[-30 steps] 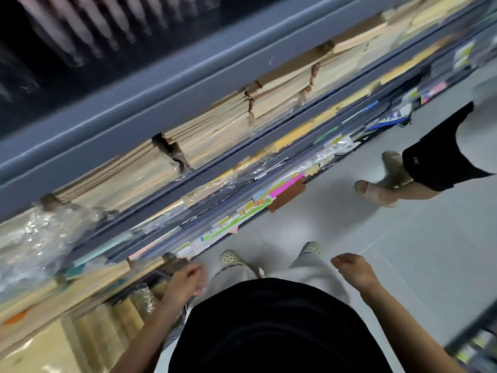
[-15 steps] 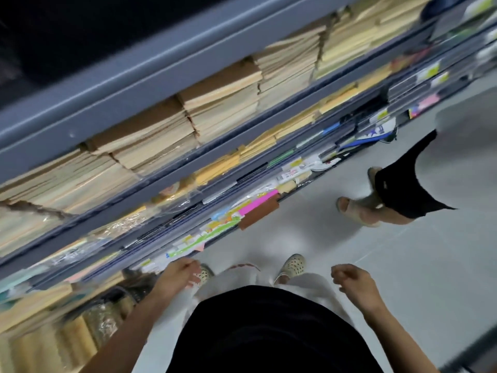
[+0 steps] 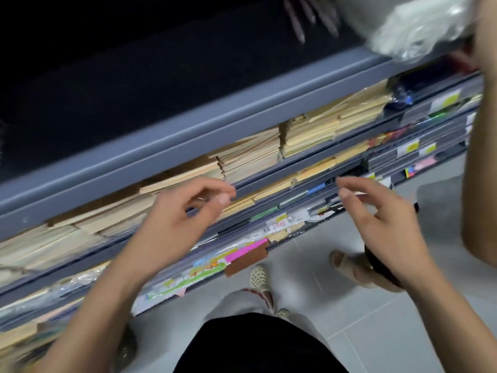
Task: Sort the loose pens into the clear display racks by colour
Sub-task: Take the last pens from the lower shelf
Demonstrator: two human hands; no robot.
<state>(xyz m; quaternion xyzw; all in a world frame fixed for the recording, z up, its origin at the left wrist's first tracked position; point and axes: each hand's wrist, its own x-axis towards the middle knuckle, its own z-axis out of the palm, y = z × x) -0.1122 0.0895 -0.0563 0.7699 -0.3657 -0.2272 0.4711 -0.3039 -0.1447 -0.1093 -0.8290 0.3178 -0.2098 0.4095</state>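
My left hand (image 3: 183,219) is raised in front of the shelves, its fingers loosely curled with nothing in them. At the same height my right hand (image 3: 382,222) has relaxed, spread fingers and is also empty. Several pinkish pens (image 3: 312,20) hang blurred in the dark space above the top grey shelf edge (image 3: 188,141), well above both hands. No clear rack can be made out in the blur.
Stacks of tan paper goods (image 3: 250,154) fill the shelves, with coloured labels along the lower edges. Another person's arm (image 3: 481,157) stands at the right, with a crinkled plastic bag (image 3: 419,25) above it. That person's foot (image 3: 341,262) and my shoe (image 3: 259,275) are on the grey floor tiles.
Both my hands have risen from waist height to shelf level. The view has tilted up and shifted right; the other person's arm and the plastic bag have come into view.
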